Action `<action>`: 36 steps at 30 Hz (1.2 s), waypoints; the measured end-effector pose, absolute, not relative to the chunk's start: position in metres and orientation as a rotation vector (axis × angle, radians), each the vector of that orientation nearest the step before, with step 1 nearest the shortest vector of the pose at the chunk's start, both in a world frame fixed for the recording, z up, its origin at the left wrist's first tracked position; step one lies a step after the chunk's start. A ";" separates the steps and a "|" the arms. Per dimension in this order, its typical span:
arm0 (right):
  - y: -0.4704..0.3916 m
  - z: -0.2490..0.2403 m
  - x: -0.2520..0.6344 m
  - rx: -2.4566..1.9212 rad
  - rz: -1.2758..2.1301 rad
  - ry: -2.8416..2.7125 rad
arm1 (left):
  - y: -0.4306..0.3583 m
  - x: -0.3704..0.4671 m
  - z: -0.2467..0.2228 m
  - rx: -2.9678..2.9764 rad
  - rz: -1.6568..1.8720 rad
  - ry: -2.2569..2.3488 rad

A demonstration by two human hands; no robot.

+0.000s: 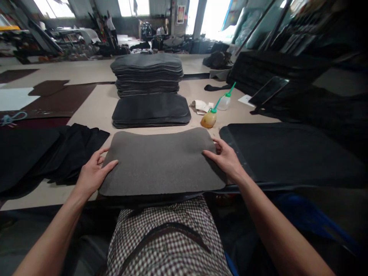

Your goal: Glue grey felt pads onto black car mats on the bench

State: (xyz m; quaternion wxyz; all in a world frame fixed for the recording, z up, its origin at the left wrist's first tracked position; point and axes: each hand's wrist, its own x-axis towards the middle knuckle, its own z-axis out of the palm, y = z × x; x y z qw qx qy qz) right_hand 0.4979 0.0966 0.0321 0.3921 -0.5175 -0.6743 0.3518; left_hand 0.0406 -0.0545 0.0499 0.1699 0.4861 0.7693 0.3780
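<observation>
A grey-brown sheet point(161, 163) with rounded corners lies at the near edge of the table. My left hand point(94, 168) grips its left edge, thumb on top and fingers at the side. At the right edge, my right hand point(225, 157) holds the sheet the same way. Just behind it is a low pile of black panels point(149, 109), and behind that a tall stack of similar panels point(146, 73). Two squeeze bottles with green nozzles, one amber point(208, 119) and one clear point(224, 102), stand to the right of the low pile.
Black fabric pieces point(71, 153) are spread at the left, and a large black sheet point(287, 151) lies at the right. A crumpled cloth point(201, 106) is beside the bottles. Dark red material point(66, 101) covers the table's left side. A person point(110, 27) stands far back.
</observation>
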 end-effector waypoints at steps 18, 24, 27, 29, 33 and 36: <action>0.097 0.013 0.487 -1.406 0.573 -1.962 | -0.067 0.050 0.035 1.658 0.828 2.409; 0.096 0.019 0.488 -1.399 0.588 -1.927 | -0.068 0.048 0.045 1.667 0.820 2.440; 0.096 0.020 0.488 -1.386 0.610 -1.915 | -0.068 0.047 0.046 1.668 0.825 2.429; 0.096 0.019 0.488 -1.398 0.617 -1.961 | -0.068 0.048 0.044 1.699 0.799 2.426; 0.093 0.018 0.487 -1.460 0.524 -2.097 | -0.068 0.051 0.039 1.779 0.617 2.494; 0.091 0.020 0.485 -1.446 0.485 -2.135 | -0.067 0.053 0.037 1.855 0.447 2.547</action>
